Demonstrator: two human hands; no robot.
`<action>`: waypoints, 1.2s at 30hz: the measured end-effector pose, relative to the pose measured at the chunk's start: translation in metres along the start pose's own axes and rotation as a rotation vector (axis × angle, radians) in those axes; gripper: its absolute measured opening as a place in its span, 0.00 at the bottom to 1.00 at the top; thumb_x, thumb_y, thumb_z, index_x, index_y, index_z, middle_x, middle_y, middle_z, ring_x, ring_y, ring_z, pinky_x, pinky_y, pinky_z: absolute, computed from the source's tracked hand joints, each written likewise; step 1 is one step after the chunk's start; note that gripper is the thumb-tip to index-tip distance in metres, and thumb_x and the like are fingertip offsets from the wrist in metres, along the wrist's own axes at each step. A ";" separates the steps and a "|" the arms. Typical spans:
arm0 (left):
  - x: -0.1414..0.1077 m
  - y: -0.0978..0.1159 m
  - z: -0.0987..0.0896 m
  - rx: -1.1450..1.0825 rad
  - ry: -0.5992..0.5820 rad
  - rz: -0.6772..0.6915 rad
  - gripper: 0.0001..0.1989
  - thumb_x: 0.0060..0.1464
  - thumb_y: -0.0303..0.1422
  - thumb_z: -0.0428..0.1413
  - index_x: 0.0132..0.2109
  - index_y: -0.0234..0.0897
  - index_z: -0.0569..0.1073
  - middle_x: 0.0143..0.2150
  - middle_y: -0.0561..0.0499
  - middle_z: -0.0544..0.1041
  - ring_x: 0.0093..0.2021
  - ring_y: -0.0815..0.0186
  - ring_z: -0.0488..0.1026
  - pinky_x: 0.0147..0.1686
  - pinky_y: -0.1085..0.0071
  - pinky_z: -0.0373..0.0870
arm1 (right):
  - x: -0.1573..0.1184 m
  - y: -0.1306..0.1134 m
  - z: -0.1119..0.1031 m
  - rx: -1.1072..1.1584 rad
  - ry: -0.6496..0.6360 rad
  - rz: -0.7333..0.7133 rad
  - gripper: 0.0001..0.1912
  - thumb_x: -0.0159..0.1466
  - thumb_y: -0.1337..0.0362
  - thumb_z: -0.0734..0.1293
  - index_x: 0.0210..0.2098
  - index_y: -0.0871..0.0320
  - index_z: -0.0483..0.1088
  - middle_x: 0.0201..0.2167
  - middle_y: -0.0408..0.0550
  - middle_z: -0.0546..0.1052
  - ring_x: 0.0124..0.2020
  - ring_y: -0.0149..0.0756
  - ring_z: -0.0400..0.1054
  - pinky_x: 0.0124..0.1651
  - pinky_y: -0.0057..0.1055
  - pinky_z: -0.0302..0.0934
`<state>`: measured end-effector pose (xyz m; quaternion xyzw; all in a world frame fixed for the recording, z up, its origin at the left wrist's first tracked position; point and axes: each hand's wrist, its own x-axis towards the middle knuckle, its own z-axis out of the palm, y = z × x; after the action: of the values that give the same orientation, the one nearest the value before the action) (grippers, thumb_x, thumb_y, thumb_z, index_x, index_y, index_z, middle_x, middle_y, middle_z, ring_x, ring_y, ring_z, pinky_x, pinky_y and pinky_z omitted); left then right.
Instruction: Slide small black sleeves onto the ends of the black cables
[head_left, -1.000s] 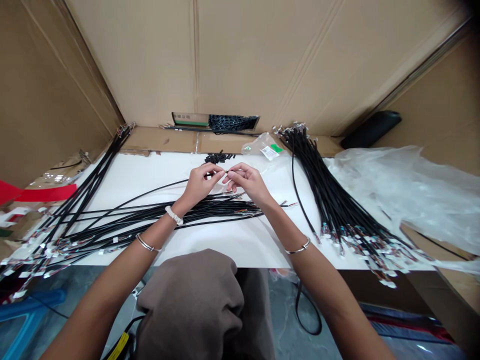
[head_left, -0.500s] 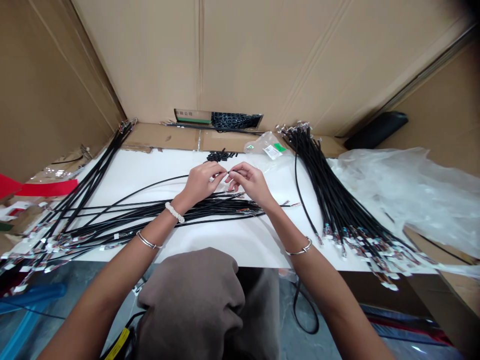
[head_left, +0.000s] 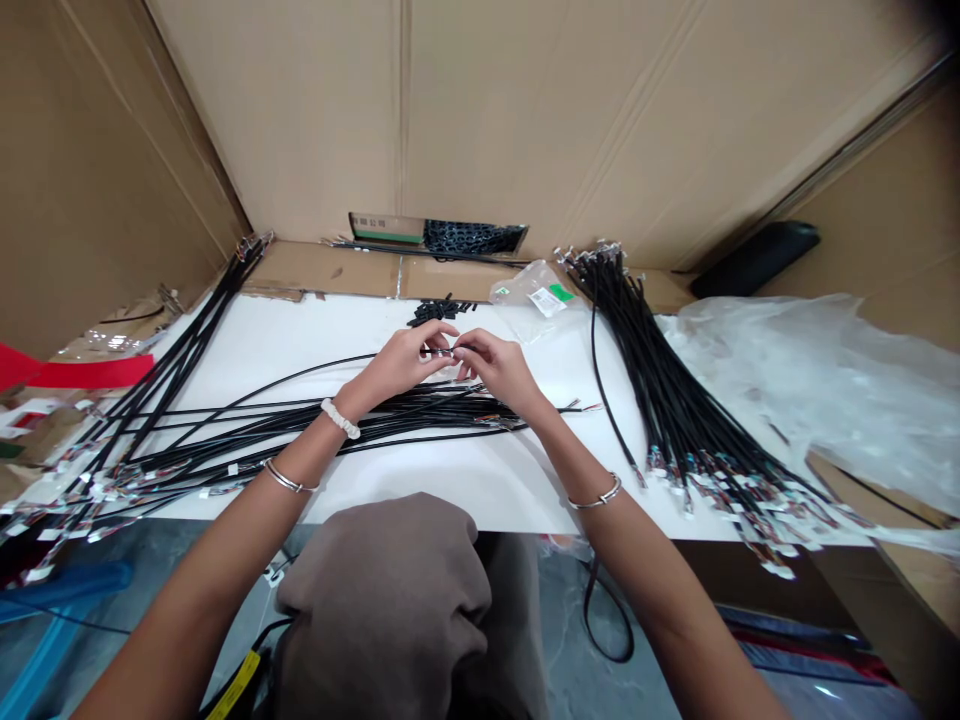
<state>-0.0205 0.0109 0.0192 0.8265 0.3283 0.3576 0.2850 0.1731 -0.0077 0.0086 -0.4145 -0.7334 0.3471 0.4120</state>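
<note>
My left hand (head_left: pixel 401 362) and my right hand (head_left: pixel 499 372) meet at the middle of the white table (head_left: pixel 360 335). Their fingertips pinch a thin black cable end (head_left: pixel 448 352), partly hidden by my fingers. From below my wrists, a loose bundle of black cables (head_left: pixel 315 425) runs sideways across the table. Just beyond my fingers lies a small heap of short black sleeves (head_left: pixel 435 313). A larger bundle of black cables with colored wire ends (head_left: pixel 675 420) fans out to the right, and another (head_left: pixel 169 400) lies on the left.
Cardboard walls (head_left: pixel 525 120) rise behind and beside the table. A clear plastic bag with a green label (head_left: pixel 536 295) lies at the far edge, and crumpled plastic sheeting (head_left: pixel 817 385) lies on the right. A red strip (head_left: pixel 75 371) lies at the left.
My hands have drawn slightly closer and lower on the table, still pinching the cable end. The view has shifted slightly; the cable bundles have not visibly changed.
</note>
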 end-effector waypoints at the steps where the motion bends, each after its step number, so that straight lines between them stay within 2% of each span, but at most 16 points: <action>1: 0.000 0.000 -0.002 -0.007 -0.026 -0.012 0.18 0.57 0.32 0.58 0.54 0.37 0.69 0.40 0.47 0.79 0.42 0.64 0.76 0.41 0.71 0.71 | 0.000 0.000 0.000 -0.007 -0.004 0.003 0.08 0.66 0.57 0.63 0.36 0.55 0.68 0.25 0.41 0.75 0.25 0.32 0.72 0.32 0.30 0.66; 4: -0.001 -0.002 -0.010 -0.002 -0.102 -0.049 0.20 0.56 0.33 0.57 0.55 0.38 0.69 0.42 0.46 0.79 0.43 0.63 0.76 0.41 0.70 0.71 | 0.000 0.000 0.001 -0.008 -0.011 0.006 0.08 0.66 0.57 0.63 0.35 0.55 0.67 0.26 0.42 0.75 0.25 0.32 0.72 0.33 0.31 0.66; 6: -0.001 -0.007 -0.016 0.019 -0.153 -0.098 0.16 0.56 0.35 0.56 0.52 0.37 0.72 0.42 0.46 0.79 0.42 0.62 0.77 0.40 0.70 0.71 | 0.000 0.001 0.001 0.007 -0.012 0.012 0.08 0.66 0.57 0.63 0.36 0.55 0.67 0.28 0.43 0.76 0.25 0.31 0.72 0.33 0.31 0.66; 8: -0.002 -0.012 -0.024 0.025 -0.226 -0.159 0.12 0.58 0.37 0.55 0.44 0.36 0.76 0.38 0.46 0.80 0.37 0.63 0.77 0.36 0.71 0.71 | 0.000 0.001 0.002 0.015 -0.015 0.024 0.09 0.66 0.56 0.63 0.36 0.55 0.67 0.30 0.43 0.76 0.25 0.30 0.72 0.33 0.30 0.65; 10: -0.002 -0.016 -0.030 0.004 -0.297 -0.196 0.13 0.59 0.38 0.53 0.37 0.34 0.78 0.31 0.46 0.80 0.31 0.64 0.77 0.31 0.72 0.70 | 0.000 0.000 0.002 0.005 -0.022 0.031 0.09 0.66 0.56 0.63 0.36 0.55 0.67 0.30 0.44 0.76 0.25 0.30 0.72 0.33 0.30 0.65; 12: -0.002 -0.017 -0.033 -0.038 -0.341 -0.203 0.14 0.60 0.38 0.51 0.35 0.34 0.78 0.28 0.47 0.79 0.28 0.65 0.76 0.28 0.73 0.69 | 0.000 0.000 0.003 -0.022 -0.029 0.028 0.09 0.66 0.56 0.63 0.36 0.56 0.68 0.30 0.44 0.77 0.26 0.31 0.72 0.34 0.31 0.65; 18: 0.000 -0.014 -0.033 -0.065 -0.338 -0.189 0.14 0.59 0.38 0.52 0.35 0.35 0.78 0.27 0.49 0.79 0.27 0.67 0.74 0.28 0.74 0.68 | 0.000 -0.002 0.008 -0.054 -0.057 0.024 0.09 0.66 0.58 0.63 0.35 0.56 0.69 0.31 0.44 0.77 0.26 0.30 0.70 0.35 0.31 0.64; 27: 0.000 -0.007 -0.034 -0.098 -0.312 -0.175 0.15 0.59 0.39 0.53 0.32 0.34 0.78 0.25 0.49 0.78 0.25 0.67 0.73 0.27 0.74 0.66 | 0.001 -0.005 0.010 0.073 -0.036 0.067 0.13 0.64 0.52 0.65 0.34 0.57 0.69 0.31 0.46 0.77 0.26 0.31 0.69 0.33 0.30 0.64; 36: -0.001 -0.010 -0.028 -0.242 -0.315 -0.212 0.11 0.61 0.39 0.50 0.38 0.37 0.73 0.24 0.53 0.74 0.23 0.68 0.73 0.25 0.73 0.69 | 0.002 -0.003 0.005 0.159 -0.034 0.146 0.14 0.63 0.52 0.66 0.33 0.58 0.70 0.29 0.46 0.77 0.25 0.29 0.68 0.31 0.28 0.63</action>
<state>-0.0460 0.0233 0.0281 0.7930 0.3193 0.2288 0.4658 0.1665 -0.0079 0.0099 -0.4270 -0.6782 0.4404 0.4048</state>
